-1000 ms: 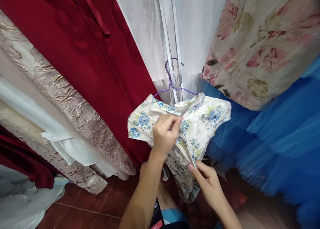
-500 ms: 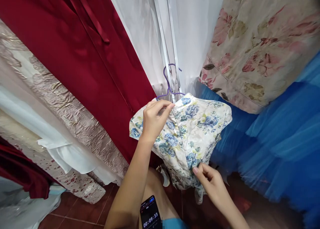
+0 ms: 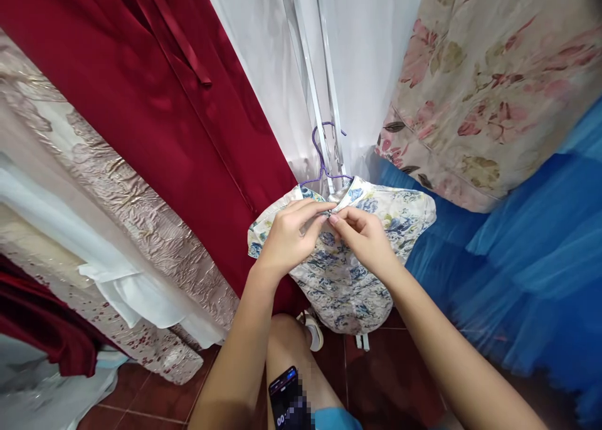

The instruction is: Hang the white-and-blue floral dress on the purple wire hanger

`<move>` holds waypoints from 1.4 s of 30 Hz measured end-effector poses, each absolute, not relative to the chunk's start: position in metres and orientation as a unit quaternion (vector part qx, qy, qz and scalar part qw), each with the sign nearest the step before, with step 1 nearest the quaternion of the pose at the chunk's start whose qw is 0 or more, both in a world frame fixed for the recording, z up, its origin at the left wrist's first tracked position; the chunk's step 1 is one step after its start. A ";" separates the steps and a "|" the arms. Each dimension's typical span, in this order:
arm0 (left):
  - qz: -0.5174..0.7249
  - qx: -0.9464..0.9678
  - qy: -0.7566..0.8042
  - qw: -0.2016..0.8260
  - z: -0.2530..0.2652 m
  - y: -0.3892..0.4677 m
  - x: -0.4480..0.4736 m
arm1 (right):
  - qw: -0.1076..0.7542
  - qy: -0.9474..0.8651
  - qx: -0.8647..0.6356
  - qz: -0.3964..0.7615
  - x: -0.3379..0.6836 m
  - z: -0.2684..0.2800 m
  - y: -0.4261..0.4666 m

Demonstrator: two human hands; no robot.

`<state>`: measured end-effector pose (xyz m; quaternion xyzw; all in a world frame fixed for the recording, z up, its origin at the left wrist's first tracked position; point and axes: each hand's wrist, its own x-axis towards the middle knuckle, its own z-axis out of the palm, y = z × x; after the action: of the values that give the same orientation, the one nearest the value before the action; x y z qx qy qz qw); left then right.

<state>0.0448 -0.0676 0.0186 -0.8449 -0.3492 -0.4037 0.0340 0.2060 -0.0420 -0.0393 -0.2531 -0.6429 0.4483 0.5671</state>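
A short-sleeved floral garment [image 3: 357, 298] in white, blue and green hung on a thin purple hanger [image 3: 323, 167], in the middle of the view, in front of two white posts [image 3: 328, 60]. Its neckline pointed up toward the posts and its rounded lower end down toward the person, so that its long axis ran close to upright in the view, with a slight lean to the lower right. The sleeves spread crosswise, one out to either side, and the hook of the hanger stood above the collar with its tip turned to the right; how the hook met the posts could not be told. The left hand [image 3: 294, 235] came in at the neckline with its index finger stretched out almost straight and its thumb just below, the two tips nearly together on the front edge of the cloth. The right hand [image 3: 367, 235] met it there, its thumb pressed to the bent index finger and the other fingers curled in. Both pinched the fabric just below the collar opening, the fingertips of the two hands close beside each other; whatever small piece lay between them was too hidden to make out. A red satin dress [image 3: 188, 148] hung to the left, blue tulle [image 3: 522, 248] to the right.
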 end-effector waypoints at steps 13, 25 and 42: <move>-0.457 -0.810 -0.366 -0.023 0.034 -0.071 0.057 | 0.590 -0.625 -0.236 0.453 0.204 -0.039 -0.051; -0.559 -0.749 -0.354 0.044 0.016 -0.070 0.061 | 0.579 -0.640 -0.268 0.429 0.203 -0.038 -0.052; -0.813 -0.252 -0.444 -0.279 -0.064 0.000 -0.083 | 0.454 -0.662 -0.318 0.505 0.229 -0.110 -0.083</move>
<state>-0.0826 0.0002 -0.0643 -0.2522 -0.4438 -0.8133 -0.2792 0.2285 -0.0832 -0.1099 -0.3180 -0.6617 0.5048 0.4541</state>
